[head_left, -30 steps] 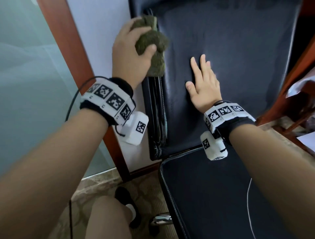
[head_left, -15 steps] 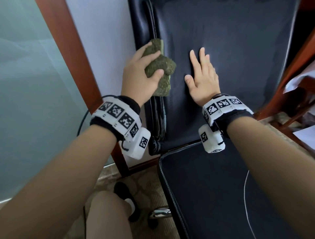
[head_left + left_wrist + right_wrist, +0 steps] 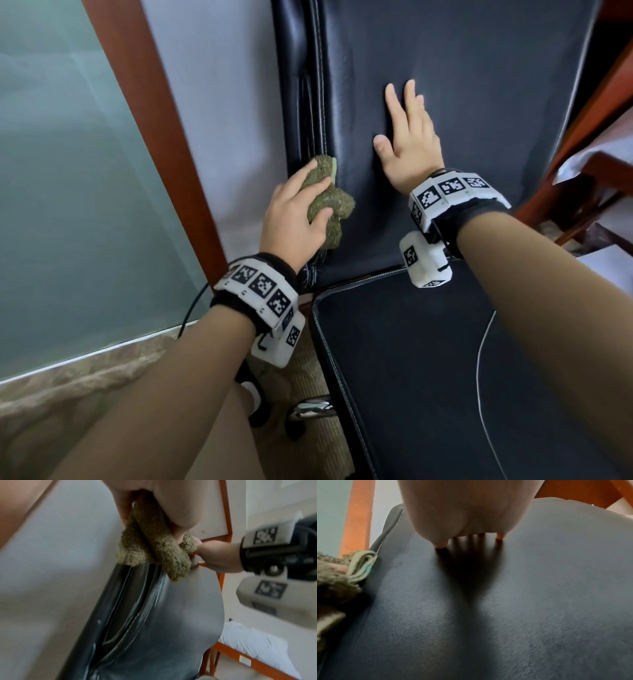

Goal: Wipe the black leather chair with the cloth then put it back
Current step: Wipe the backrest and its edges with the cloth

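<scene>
The black leather chair (image 3: 479,85) fills the upper right of the head view, its backrest upright and its seat (image 3: 411,359) below. My left hand (image 3: 294,212) grips a bunched olive-green cloth (image 3: 329,202) against the backrest's left edge seam, low down near the seat. In the left wrist view the cloth (image 3: 154,547) hangs from my fingers over the chair's piped edge (image 3: 137,608). My right hand (image 3: 407,137) lies flat on the backrest with fingers straight, a hand's width right of the cloth. The right wrist view shows that palm (image 3: 462,509) on the leather, the cloth (image 3: 339,574) at left.
A red-brown wooden post (image 3: 154,137) and a frosted glass panel (image 3: 68,205) stand left of the chair, a pale wall strip between. Wooden furniture with white paper (image 3: 599,154) crowds the right side. My knee (image 3: 226,438) and a chrome chair base (image 3: 311,409) sit over patterned carpet.
My left hand has dragged the cloth down the backrest's left edge, from near the top to just above the seat. The right hand has stayed flat on the backrest.
</scene>
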{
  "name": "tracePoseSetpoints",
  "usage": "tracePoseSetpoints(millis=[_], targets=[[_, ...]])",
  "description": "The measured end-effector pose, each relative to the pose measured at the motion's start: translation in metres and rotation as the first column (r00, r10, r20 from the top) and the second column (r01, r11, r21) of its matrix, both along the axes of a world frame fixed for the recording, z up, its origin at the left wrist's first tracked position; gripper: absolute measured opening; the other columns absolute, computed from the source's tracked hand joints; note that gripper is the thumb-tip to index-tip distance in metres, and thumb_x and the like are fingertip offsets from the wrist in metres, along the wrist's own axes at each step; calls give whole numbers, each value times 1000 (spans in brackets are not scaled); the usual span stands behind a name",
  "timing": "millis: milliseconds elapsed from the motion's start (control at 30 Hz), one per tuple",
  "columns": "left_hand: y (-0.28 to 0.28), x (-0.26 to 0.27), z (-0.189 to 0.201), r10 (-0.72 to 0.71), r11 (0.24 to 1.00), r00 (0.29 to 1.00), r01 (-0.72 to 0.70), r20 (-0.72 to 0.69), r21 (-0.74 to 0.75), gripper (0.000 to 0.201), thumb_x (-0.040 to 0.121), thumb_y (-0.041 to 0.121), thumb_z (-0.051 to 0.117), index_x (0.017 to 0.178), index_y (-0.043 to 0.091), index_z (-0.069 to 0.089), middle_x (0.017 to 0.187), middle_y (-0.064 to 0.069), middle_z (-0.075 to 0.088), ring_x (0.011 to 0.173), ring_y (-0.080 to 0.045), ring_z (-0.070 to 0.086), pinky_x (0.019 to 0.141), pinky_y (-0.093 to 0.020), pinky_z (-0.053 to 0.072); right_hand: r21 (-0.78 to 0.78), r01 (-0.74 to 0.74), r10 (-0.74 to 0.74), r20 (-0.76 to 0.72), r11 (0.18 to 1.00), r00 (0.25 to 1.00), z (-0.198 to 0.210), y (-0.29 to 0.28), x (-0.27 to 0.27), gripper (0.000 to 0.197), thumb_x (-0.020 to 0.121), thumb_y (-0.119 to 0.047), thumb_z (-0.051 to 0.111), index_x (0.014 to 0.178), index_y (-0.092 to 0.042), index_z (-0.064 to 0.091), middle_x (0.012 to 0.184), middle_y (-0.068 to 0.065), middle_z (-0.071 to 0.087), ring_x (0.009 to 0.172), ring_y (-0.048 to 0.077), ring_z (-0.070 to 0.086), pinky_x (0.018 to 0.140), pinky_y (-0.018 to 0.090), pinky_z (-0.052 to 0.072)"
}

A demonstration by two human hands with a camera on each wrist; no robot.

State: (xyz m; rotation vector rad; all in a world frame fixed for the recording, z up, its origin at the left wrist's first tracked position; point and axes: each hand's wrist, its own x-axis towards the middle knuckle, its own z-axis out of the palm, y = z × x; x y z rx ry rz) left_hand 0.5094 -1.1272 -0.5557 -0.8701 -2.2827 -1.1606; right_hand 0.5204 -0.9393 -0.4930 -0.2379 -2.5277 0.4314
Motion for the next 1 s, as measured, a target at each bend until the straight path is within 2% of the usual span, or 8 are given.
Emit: tracePoseSetpoints(millis=[100, 300, 367, 467, 600, 667, 833, 1000], targets=[[-6, -2, 16, -32, 999, 998, 31, 63, 16, 36, 77, 9, 69, 114, 10, 67, 134, -3, 53, 121, -22, 50, 107, -27, 32, 13, -23, 22, 26, 1000, 999, -1, 3, 5, 61, 97, -28, 38, 149, -25, 6, 157, 2, -5, 144, 25, -1, 113, 47, 12], [-7, -9, 55, 31, 979, 1000, -30, -1, 204, 39, 77, 18, 64, 116, 14, 66, 136, 2, 51, 121, -13, 48, 106, -20, 32, -69, -38, 38, 11, 997, 999, -14, -1, 7, 67, 94, -26, 44, 149, -26, 6, 157, 2, -6, 144, 26, -3, 114, 51, 7], [-1, -13, 59, 77, 980, 997, -72, -19, 183, 40, 81, 21, 63, 121, 17, 63, 141, 3, 45, 125, -12, 43, 104, -16, 27, -65, -44, 45, 10, 997, 999, -15, 0, 7, 68, 93, -27, 46, 149, -26, 6, 157, 1, -6, 144, 26, -3, 114, 51, 8], [10, -13, 45, 83, 990, 996, -77, -42, 114, 43, 84, 23, 63, 126, 17, 59, 146, 0, 40, 129, -19, 42, 102, -15, 24, -66, -51, 51, 2, 997, 999, -16, 1, 7, 68, 93, -28, 47, 149, -26, 7, 157, 1, -6, 144, 26, -2, 112, 51, 8], [13, -8, 15, 71, 996, 988, -62, -136, 71, 42, 84, 21, 61, 125, 11, 60, 144, -7, 42, 123, -26, 48, 103, -27, 32, -45, -37, 36, -24, 998, 999, -22, 1, 4, 67, 93, -28, 44, 149, -25, 8, 157, 3, -4, 144, 28, -1, 113, 50, 9], [11, -5, 4, 82, 997, 976, -81, -204, 12, 41, 84, 21, 61, 124, 12, 60, 144, -6, 43, 117, -25, 49, 98, -24, 32, -27, -34, 32, -42, 999, 999, -26, 0, 1, 65, 94, -29, 43, 149, -23, 9, 157, 6, -2, 144, 30, 1, 114, 50, 9], [13, -1, -14, 46, 997, 952, -63, -303, -47, 38, 81, 21, 59, 117, 11, 63, 139, 0, 44, 106, -26, 53, 83, -38, 48, -8, -14, 13, -58, 1000, 998, -29, 1, -1, 62, 96, -31, 40, 149, -21, 10, 157, 7, -1, 144, 29, 3, 114, 49, 9], [5, -4, -4, 20, 999, 961, -6, -276, 49, 36, 81, 19, 58, 115, 8, 65, 135, -6, 51, 119, -23, 51, 99, -33, 43, -3, -17, 17, -62, 1000, 998, -30, 2, -2, 62, 96, -32, 39, 149, -22, 8, 157, 6, -2, 144, 28, 2, 114, 48, 6]])
